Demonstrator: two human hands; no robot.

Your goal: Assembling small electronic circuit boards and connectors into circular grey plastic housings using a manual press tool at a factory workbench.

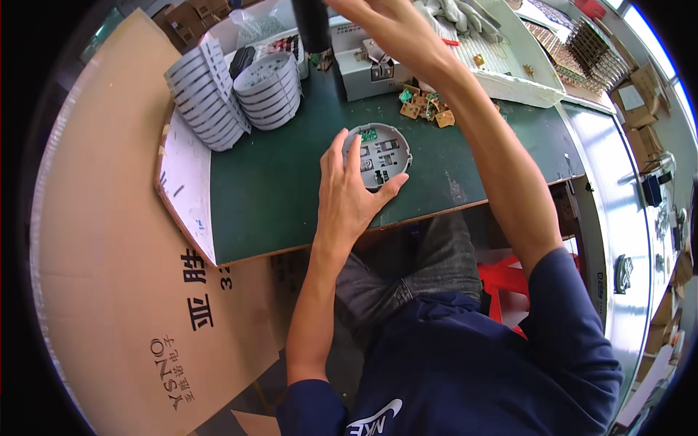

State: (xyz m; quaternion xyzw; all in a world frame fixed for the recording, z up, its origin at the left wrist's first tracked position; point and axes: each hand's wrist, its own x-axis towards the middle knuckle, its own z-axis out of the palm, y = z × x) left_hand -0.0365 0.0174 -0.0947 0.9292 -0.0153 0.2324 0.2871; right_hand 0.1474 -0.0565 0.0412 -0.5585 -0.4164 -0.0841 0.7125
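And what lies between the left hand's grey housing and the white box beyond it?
Bare green tabletop lies between the grey housing and white box, in the head view.

A green bench (269, 196) carries a grey housing (375, 161), stacked housings (269, 102), small boards (445, 118).

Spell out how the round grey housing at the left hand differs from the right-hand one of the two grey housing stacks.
The round grey housing is a single piece; the housing stack is several piled up, so it stands taller.
The left hand grips the housing; no hand touches the stack.
The housing sits near the table's front edge; the stack stands farther back and left.
Both are grey with rounded walls.
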